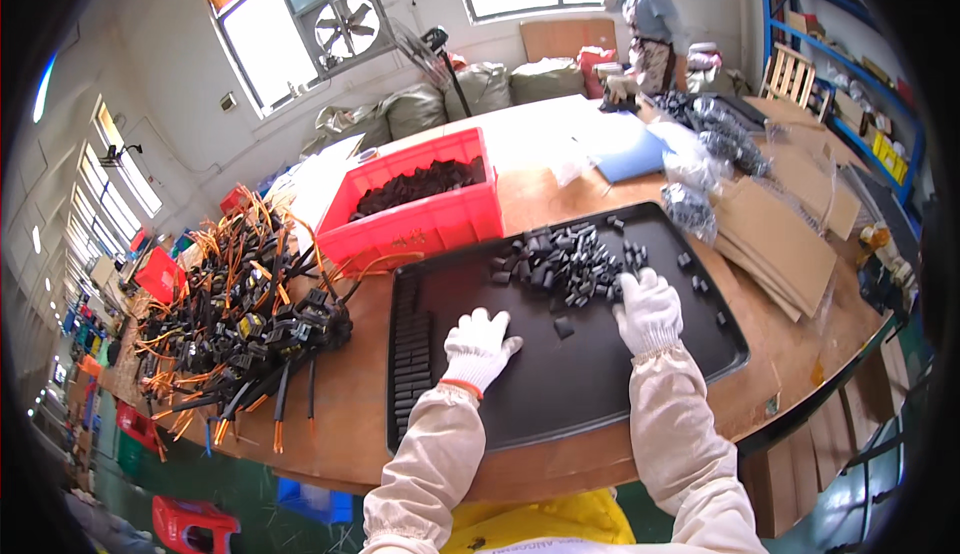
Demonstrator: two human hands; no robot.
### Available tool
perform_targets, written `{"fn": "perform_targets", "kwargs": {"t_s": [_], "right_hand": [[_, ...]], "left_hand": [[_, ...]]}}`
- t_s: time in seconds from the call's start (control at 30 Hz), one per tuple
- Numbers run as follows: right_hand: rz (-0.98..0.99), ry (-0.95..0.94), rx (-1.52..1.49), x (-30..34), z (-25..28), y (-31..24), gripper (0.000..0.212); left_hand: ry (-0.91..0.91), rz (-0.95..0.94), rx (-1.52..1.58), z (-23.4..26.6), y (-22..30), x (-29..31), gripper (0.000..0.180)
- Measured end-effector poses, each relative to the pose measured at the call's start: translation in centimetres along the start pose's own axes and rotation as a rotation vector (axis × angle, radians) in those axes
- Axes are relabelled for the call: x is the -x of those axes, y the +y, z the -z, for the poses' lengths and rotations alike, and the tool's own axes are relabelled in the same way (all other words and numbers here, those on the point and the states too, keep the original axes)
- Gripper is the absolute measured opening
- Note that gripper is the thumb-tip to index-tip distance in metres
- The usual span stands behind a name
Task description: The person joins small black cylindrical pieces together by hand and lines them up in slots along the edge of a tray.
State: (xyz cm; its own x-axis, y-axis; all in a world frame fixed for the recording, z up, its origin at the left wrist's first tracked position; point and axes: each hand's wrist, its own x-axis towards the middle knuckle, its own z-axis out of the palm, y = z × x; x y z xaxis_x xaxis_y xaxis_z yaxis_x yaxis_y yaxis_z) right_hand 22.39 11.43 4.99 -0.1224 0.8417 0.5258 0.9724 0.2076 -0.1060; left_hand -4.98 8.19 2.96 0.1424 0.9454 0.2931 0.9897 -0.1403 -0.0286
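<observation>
A wide black tray [520, 394] lies on the table in front of me. My left hand [480, 347], in a white glove, is over its left part with fingers spread and thumb out; it is open. Beside it, short black tube pieces [410, 359] lie in neat columns along the tray's left side. My right hand [649, 311], also gloved, is at the right edge of a loose pile of black tube pieces [565, 262]. Its fingers bend down and its thumb stands apart; I see nothing gripped. A single black piece [563, 328] lies between the hands.
Behind the tray stands a red bin [410, 229] holding dark pieces. A tangle of black and orange cables [250, 314] covers the table's left. Flat cardboard [775, 244] and clear plastic bags [690, 209] lie at the right. Another person [647, 24] is beyond the table.
</observation>
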Motion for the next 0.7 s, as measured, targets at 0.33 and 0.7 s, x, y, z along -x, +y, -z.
{"fn": "perform_targets", "kwargs": {"t_s": [0.33, 0.7], "right_hand": [[-0.063, -0.315, -0.152, 0.0, 0.1, 0.7, 0.019], [0.23, -0.065, -0.738, 1.7, -0.2, -5.5, 0.021]], "left_hand": [[0.206, -0.081, 0.079, -1.6, 0.9, 0.3, 0.025], [0.115, -0.039, 1.104, -1.3, 3.1, -0.1, 0.028]]}}
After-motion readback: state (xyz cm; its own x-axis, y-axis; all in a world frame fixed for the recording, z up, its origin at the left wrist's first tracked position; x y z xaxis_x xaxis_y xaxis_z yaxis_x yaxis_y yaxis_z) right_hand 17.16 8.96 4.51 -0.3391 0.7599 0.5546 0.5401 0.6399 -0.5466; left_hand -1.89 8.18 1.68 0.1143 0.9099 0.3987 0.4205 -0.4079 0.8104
